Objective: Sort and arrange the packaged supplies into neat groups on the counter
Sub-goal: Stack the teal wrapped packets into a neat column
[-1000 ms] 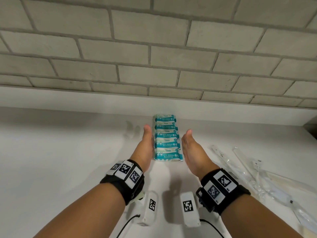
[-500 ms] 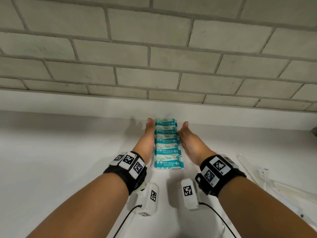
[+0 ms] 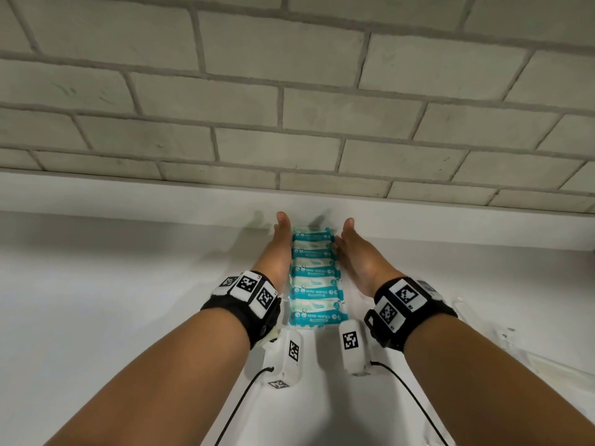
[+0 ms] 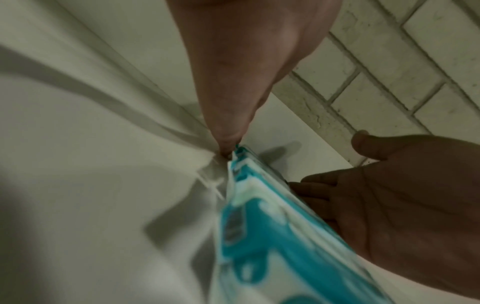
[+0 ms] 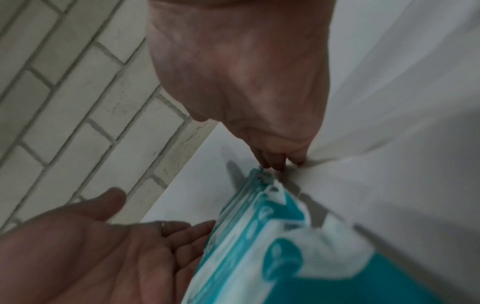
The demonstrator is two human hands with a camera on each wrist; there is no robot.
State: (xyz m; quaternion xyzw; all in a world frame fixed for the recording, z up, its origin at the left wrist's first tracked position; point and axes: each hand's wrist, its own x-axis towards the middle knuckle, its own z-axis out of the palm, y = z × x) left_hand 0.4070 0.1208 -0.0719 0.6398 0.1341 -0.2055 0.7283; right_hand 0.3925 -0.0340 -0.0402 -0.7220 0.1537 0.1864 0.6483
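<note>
Both flat palms have slid forward and closed in: left hand [image 3: 276, 249] and right hand [image 3: 360, 255] now press the row of wipe packs [image 3: 314, 278] between them. Fingers straight, nothing clasped; the row sits squared near the wall, this group looks nearly done

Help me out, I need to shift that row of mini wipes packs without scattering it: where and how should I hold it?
Probably by its two long sides. The row of wipes packs runs away from the person in an overlapped line, so flat palms squeezing inward should keep it together. The left hand and right hand already flank it, fingers straight; press evenly along the length and slide it.
</note>
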